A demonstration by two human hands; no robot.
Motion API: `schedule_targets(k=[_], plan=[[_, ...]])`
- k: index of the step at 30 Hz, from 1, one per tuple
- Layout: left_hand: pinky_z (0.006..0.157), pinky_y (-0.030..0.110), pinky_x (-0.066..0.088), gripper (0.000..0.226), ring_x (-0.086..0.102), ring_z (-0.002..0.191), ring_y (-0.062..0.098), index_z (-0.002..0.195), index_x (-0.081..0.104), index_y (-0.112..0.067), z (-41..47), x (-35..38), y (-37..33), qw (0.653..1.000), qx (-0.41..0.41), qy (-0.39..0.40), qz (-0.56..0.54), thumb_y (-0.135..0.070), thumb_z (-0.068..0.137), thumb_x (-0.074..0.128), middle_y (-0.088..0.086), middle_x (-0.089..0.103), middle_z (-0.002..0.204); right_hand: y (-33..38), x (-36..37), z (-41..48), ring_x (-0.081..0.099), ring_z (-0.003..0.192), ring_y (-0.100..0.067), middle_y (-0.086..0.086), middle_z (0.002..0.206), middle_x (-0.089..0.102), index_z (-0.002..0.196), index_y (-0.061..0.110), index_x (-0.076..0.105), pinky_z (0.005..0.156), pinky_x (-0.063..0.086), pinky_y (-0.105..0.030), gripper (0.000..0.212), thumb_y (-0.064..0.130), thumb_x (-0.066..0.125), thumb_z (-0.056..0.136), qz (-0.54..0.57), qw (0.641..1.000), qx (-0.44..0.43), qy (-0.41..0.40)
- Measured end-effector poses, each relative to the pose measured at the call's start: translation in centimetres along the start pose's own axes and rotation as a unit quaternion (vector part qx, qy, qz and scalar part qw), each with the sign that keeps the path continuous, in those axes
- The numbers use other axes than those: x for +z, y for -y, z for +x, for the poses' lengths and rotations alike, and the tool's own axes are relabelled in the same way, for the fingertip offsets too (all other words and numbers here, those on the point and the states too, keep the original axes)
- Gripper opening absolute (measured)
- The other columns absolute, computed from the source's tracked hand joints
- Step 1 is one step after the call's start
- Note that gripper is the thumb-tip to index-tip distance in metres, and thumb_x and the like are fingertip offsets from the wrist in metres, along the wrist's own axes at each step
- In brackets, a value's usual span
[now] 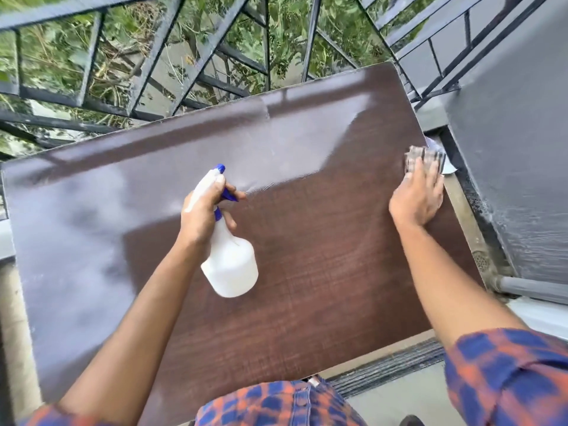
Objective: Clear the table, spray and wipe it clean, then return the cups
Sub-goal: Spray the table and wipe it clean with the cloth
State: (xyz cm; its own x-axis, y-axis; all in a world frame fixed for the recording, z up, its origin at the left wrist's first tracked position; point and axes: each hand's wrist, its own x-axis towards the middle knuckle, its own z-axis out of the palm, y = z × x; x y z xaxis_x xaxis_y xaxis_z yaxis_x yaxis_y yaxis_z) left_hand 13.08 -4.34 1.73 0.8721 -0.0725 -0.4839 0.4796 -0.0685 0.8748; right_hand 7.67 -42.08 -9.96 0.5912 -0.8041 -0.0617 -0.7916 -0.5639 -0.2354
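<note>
Table [322, 272] surface: dark brown wood grain, with a pale sheen across its far and left parts. Your left hand [203, 210] grips the neck of the white spray bottle [230, 265], fingers curled round the blue trigger [229, 195]. The bottle is held over the middle of the table, its nozzle [220, 168] aimed toward the far edge. Your right hand [418, 198] lies flat, fingers straight, pressing the folded cloth [421, 155] onto the table at its right edge. A pale scrap [449, 171] sticks out past that edge beside the cloth; what it is cannot be determined. A black metal railing [199, 56] runs close along the far edge, foliage behind it. A grey wall [507, 149] stands just beside the right edge, with a grey pipe [534, 290] at its foot. A striped mat [390, 367] lies on the floor near you.
</note>
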Motion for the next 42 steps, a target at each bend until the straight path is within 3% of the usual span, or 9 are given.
schedule_targets(k=[2,5,8,12,18,22,25,35,42], plan=[[0.05,0.026,0.042,0.035,0.045,0.039,0.022,0.086,0.061,-0.004,0.9,0.0,-0.3,1.0,0.005,0.003,0.003,-0.028,0.106,0.046,0.002,0.074,0.089,1.2,0.7,-2.4,0.025,0.151,-0.031,0.001,0.166,0.026,0.155,0.033,0.036,0.116,0.028,-0.058,0.052,0.03,0.04,0.103,-0.001,1.0,0.006,-0.006],[0.048,0.026,0.043,0.035,0.047,0.04,0.021,0.085,0.061,-0.005,2.3,-0.1,-0.5,1.0,0.003,-0.004,0.001,-0.029,0.106,0.046,0.004,0.074,0.086,5.5,2.4,-9.0,0.032,0.147,-0.033,-0.001,0.163,0.033,0.15,0.032,0.042,0.112,0.031,-0.057,0.05,0.03,0.041,0.1,-0.016,0.987,-0.158,0.013],[0.045,0.026,0.042,0.034,0.049,0.042,0.022,0.084,0.061,-0.007,3.8,-0.4,-1.0,1.0,0.009,-0.006,-0.011,-0.028,0.106,0.047,0.005,0.073,0.082,11.3,4.3,-16.2,0.031,0.148,-0.029,0.004,0.161,0.035,0.146,0.037,0.044,0.114,0.026,-0.054,0.049,0.028,0.046,0.098,-0.016,0.907,-0.409,0.094],[0.042,0.027,0.042,0.031,0.059,0.062,0.02,0.083,0.063,-0.01,5.4,-0.3,-2.2,0.999,0.036,-0.004,-0.026,-0.029,0.103,0.05,0.005,0.071,0.08,19.1,5.8,-13.5,0.028,0.149,-0.027,0.005,0.162,0.034,0.146,0.037,0.046,0.12,0.021,-0.054,0.046,0.029,0.04,0.102,0.01,0.848,-0.503,0.168],[0.042,0.028,0.041,0.025,0.049,0.052,0.027,0.088,0.066,-0.018,7.1,0.3,-3.9,0.999,0.041,-0.02,-0.018,-0.028,0.105,0.05,0.002,0.073,0.079,24.7,5.3,1.3,0.01,0.155,-0.026,0.008,0.168,0.01,0.154,0.043,0.028,0.123,0.012,-0.06,0.056,0.022,0.04,0.103,-0.008,0.904,-0.383,0.19],[0.043,0.028,0.041,0.031,0.056,0.064,0.025,0.083,0.07,-0.029,7.2,1.6,-4.7,0.998,0.043,-0.013,-0.039,-0.026,0.106,0.049,0.003,0.071,0.078,19.0,2.6,9.8,0.018,0.153,-0.027,0.005,0.168,0.014,0.155,0.044,0.025,0.12,0.023,-0.057,0.06,0.023,0.045,0.103,-0.017,0.964,-0.235,0.125],[0.046,0.029,0.042,0.035,0.053,0.074,0.033,0.08,0.073,-0.031,7.4,2.0,-4.7,0.998,0.043,-0.002,-0.04,-0.026,0.105,0.05,0.003,0.073,0.08,12.1,0.7,12.5,0.012,0.155,-0.026,0.007,0.17,0.008,0.158,0.039,0.021,0.123,0.017,-0.052,0.057,0.027,0.04,0.105,-0.016,0.984,-0.133,0.113],[0.047,0.027,0.043,0.034,0.048,0.048,0.028,0.084,0.062,-0.008,5.3,3.6,-2.3,0.998,0.019,0.052,0.006,-0.029,0.105,0.048,0.006,0.072,0.086,-2.2,0.3,0.2,0.024,0.15,-0.032,0.0,0.167,0.023,0.156,0.033,0.033,0.12,0.025,-0.05,0.053,0.03,0.044,0.103,0.002,0.998,-0.047,0.03],[0.047,0.027,0.043,0.033,0.05,0.045,0.019,0.084,0.061,-0.005,0.4,4.3,-1.1,0.998,0.005,0.07,0.005,-0.027,0.106,0.048,0.014,0.068,0.093,-8.7,-0.1,-13.1,0.033,0.146,-0.035,-0.007,0.163,0.032,0.154,0.028,0.039,0.111,0.035,-0.052,0.053,0.035,0.041,0.102,-0.049,0.991,-0.118,0.031]])
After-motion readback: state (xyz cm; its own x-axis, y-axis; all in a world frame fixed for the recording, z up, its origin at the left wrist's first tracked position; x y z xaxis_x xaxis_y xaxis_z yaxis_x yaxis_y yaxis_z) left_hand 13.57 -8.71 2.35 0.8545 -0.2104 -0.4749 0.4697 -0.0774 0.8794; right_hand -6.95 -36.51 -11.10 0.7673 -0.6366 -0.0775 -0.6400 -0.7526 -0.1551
